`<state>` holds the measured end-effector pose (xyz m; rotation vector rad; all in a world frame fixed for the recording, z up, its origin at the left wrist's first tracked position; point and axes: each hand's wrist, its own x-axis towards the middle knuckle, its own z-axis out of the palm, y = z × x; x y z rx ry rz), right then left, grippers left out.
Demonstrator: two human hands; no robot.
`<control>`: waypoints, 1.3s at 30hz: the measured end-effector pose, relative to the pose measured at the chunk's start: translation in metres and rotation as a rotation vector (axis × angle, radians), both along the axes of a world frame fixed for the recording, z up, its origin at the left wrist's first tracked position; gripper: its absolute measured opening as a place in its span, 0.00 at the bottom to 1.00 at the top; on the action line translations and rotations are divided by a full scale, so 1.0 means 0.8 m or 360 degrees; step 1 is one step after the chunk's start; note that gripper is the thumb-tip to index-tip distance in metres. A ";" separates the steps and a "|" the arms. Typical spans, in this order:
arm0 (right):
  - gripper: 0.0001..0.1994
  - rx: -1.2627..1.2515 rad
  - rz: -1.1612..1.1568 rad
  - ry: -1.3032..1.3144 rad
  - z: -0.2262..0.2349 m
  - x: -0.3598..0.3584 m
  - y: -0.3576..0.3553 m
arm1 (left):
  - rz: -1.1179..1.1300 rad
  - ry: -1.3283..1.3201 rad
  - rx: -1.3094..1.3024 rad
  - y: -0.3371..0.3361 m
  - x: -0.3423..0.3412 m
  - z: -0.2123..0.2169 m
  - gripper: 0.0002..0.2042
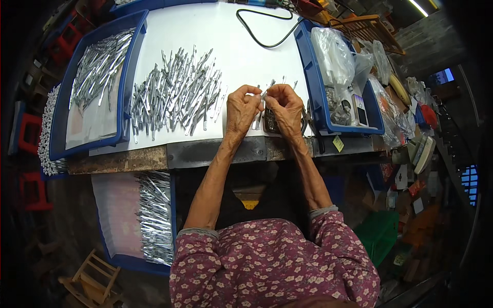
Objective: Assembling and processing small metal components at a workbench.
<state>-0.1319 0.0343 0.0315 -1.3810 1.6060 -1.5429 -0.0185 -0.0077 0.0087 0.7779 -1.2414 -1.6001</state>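
Observation:
Both hands meet above the white-covered bench (246,61), near its front edge. My left hand (241,114) is closed in a pinch, thumb against fingertips. Close beside it my right hand (285,109) pinches too, and a small silvery bit shows between the fingertips; its kind is too small to make out. Under the right hand sits a small dark tray (271,123) of tiny parts, partly hidden. A few slim metal pieces (256,123) lie between the hands. To the left spreads a large pile of slim silver metal strips (177,95).
A blue bin (125,110) of similar strips stands at left, another (134,261) below the bench. At right, a blue crate (321,110) holds plastic bags and a phone-like box. Dark-handled pliers (305,122) lie beside my right hand. A black cable (246,28) loops at the back.

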 end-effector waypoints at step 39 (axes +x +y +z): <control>0.05 -0.0054 0.0039 0.0016 -0.008 -0.001 -0.002 | -0.0068 0.0336 0.0201 -0.001 0.000 0.001 0.05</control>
